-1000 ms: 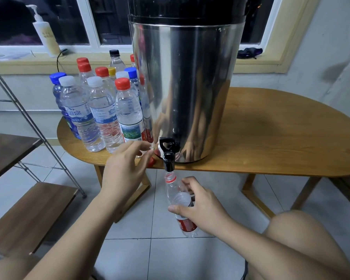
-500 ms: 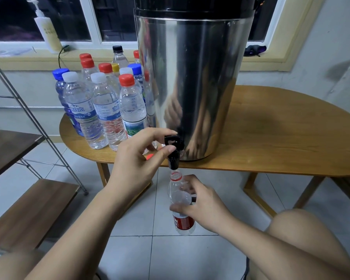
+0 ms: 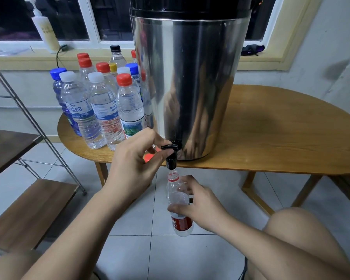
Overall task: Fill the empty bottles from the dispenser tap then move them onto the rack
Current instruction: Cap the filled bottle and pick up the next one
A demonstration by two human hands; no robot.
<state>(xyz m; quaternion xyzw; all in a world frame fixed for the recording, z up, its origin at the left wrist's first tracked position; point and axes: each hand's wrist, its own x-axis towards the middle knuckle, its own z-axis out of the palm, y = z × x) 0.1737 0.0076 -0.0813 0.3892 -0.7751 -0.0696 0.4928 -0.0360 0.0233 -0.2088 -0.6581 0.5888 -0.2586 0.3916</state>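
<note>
A tall steel dispenser stands on the wooden table, its black tap hanging over the front edge. My left hand pinches the tap lever between thumb and fingers; the lever lies level. My right hand grips an uncapped clear bottle with a red label, held upright with its mouth just below the spout. A red cap lies on the table behind my left hand. Several capped bottles stand in a cluster left of the dispenser.
A metal-framed rack with wooden shelves stands at the left, below table height. A pump bottle sits on the windowsill. My knee is at the lower right, above the tiled floor.
My left hand reached from beside the tap onto its lever and turned the lever down to level. My right hand raised the bottle's mouth closer under the spout.
</note>
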